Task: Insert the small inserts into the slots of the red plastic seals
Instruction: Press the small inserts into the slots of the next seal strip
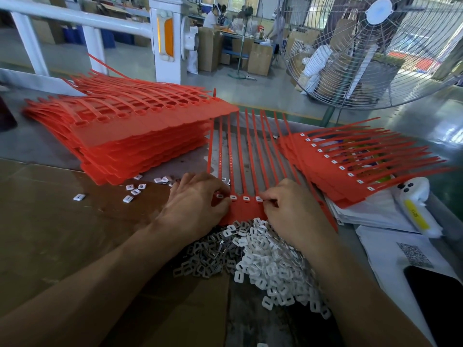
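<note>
Right now the insertion step is under way: a strip of red seals (246, 207) lies flat on the table between the two stacks, just beyond the heap of white inserts (265, 261). The left hand (198, 204) pinches at the strip's left slots with curled fingers; the right hand (290, 209) pinches an insert at the next slot rightward. Three filled slots show between the hands; next, I judge, comes pressing this one home and picking another from the heap

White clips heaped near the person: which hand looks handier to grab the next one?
Probably the right hand: its wrist lies right over the white clips, while the left hand sits beside them.
</note>
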Demonstrator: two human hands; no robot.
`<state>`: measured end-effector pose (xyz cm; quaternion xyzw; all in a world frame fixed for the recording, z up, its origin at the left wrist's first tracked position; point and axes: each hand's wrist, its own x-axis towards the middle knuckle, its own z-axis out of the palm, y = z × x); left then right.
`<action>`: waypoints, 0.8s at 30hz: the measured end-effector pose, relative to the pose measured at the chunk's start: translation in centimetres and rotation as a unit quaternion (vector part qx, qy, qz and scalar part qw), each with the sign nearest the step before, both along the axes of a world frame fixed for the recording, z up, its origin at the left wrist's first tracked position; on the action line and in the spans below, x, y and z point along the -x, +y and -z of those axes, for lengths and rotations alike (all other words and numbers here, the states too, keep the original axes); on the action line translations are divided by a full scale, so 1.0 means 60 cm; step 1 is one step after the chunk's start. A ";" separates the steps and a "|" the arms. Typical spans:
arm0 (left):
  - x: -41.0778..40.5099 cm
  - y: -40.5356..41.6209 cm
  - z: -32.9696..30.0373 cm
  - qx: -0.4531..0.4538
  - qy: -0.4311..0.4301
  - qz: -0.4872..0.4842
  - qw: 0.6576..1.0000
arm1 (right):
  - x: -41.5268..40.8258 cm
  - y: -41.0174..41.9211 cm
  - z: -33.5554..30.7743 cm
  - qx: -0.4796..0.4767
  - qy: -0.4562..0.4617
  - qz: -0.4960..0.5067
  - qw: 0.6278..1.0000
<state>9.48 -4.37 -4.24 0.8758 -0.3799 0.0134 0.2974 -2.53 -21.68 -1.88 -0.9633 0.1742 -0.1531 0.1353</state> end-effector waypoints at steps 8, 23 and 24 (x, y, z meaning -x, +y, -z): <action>-0.001 -0.002 0.003 -0.005 -0.008 -0.002 1.000 | 0.005 0.015 -0.011 0.086 0.059 -0.010 0.994; 0.002 -0.003 -0.001 -0.003 -0.010 -0.003 1.000 | 0.021 0.008 -0.016 0.026 0.039 -0.026 0.999; 0.002 -0.003 -0.001 -0.002 -0.011 -0.003 1.000 | 0.020 0.007 -0.017 0.024 0.044 -0.026 0.998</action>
